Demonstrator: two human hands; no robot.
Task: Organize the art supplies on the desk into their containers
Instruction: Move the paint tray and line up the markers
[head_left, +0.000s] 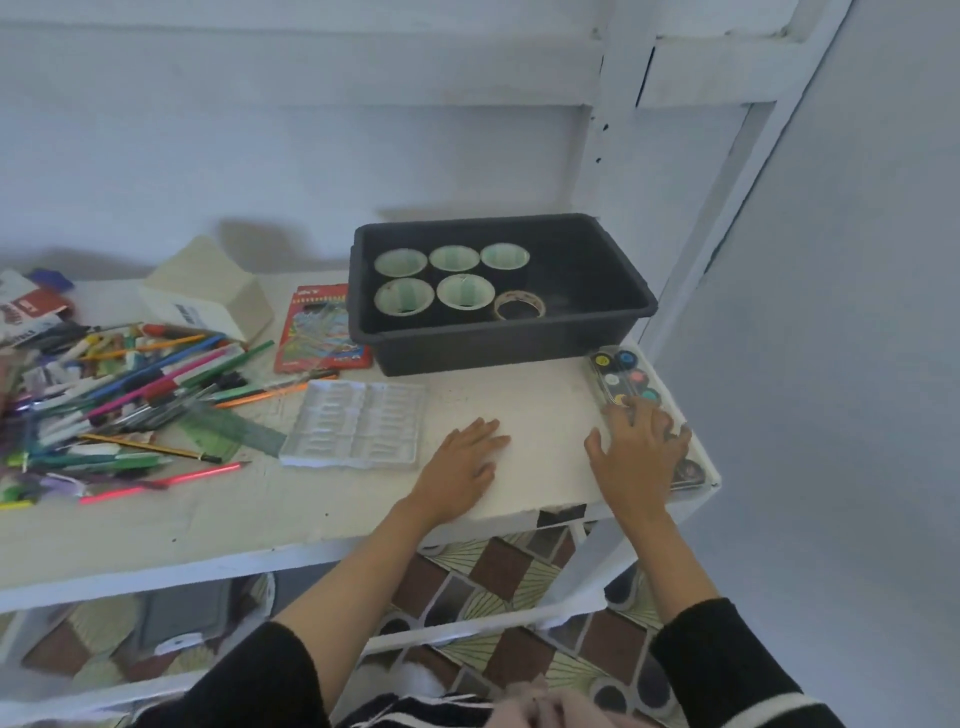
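Note:
A black plastic bin (597, 332) stands at the back right of the white desk (260, 519) and holds several paper cups (465, 291) and a tape roll (518, 305). A watercolour paint set (621, 376) lies along the desk's right edge. My right hand (636, 447) lies on top of it with spread fingers, covering its middle part. My left hand (462, 465) rests flat on the bare desk, holding nothing. A heap of pens, pencils and brushes (119, 395) covers the left side. A clear plastic palette tray (358, 431) lies next to it.
A red coloured-pencil box (322, 332) lies left of the bin, and a white carton (208, 296) lies tipped behind the heap. A green ruler (234, 428) sticks out of the heap. White shelf posts (675, 234) rise at the right. Patterned floor tiles (498, 571) show below.

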